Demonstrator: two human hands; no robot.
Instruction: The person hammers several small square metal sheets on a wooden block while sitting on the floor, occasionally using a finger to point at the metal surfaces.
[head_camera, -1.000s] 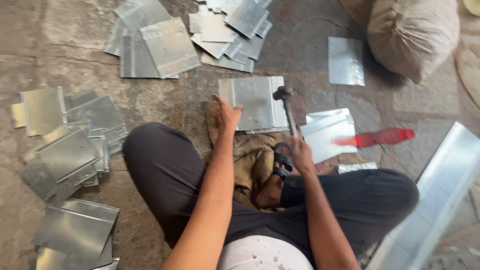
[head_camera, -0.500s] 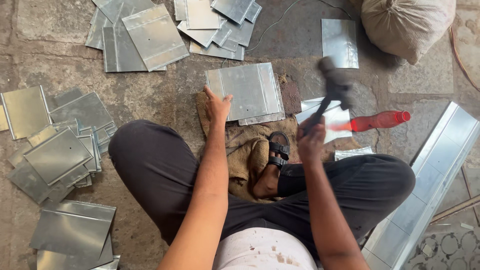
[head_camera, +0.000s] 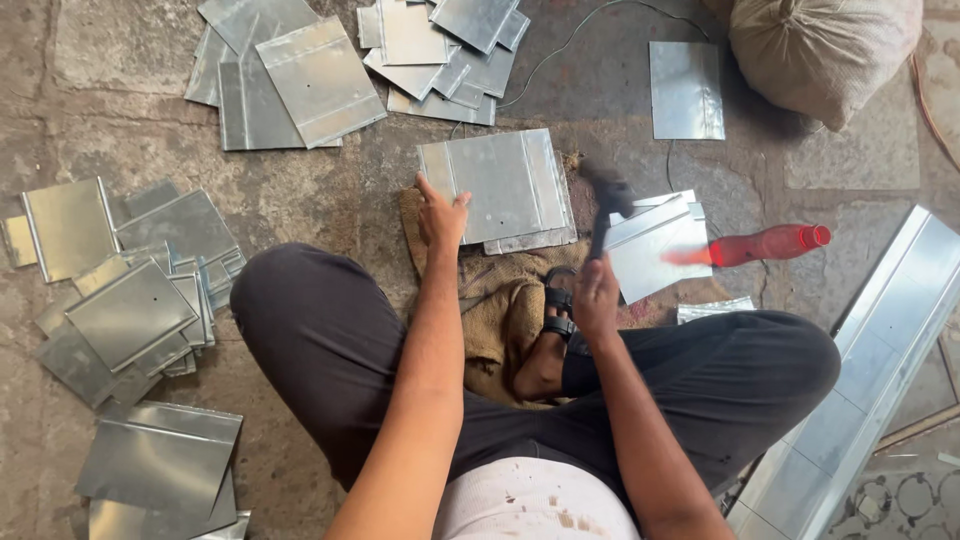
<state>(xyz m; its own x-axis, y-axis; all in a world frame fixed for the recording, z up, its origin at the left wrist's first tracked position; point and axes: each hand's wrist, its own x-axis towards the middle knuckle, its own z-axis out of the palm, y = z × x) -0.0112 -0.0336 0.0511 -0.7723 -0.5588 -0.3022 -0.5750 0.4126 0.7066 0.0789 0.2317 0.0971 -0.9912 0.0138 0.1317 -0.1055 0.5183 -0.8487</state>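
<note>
We sit cross-legged on the stone floor (head_camera: 300, 200), both arms stretched forward over our knees; our left hand (head_camera: 441, 213) lies at the near left corner of the metal sheet (head_camera: 500, 185), fingers together and pressed flat against its edge, thumb out to the right; the sheet rests on a piece of burlap (head_camera: 500, 300) just ahead of our crossed legs. Our right hand (head_camera: 596, 295) is raised with the wrist cocked, fingers clamped round the handle of a hammer (head_camera: 606, 205); its dark head is blurred and hangs above the sheet's right edge. A second folded sheet (head_camera: 660, 245) lies just right of the hammer, a red bottle (head_camera: 765, 243) beside it; heaps of cut sheets (head_camera: 130, 300) lie to our left and ahead.
</note>
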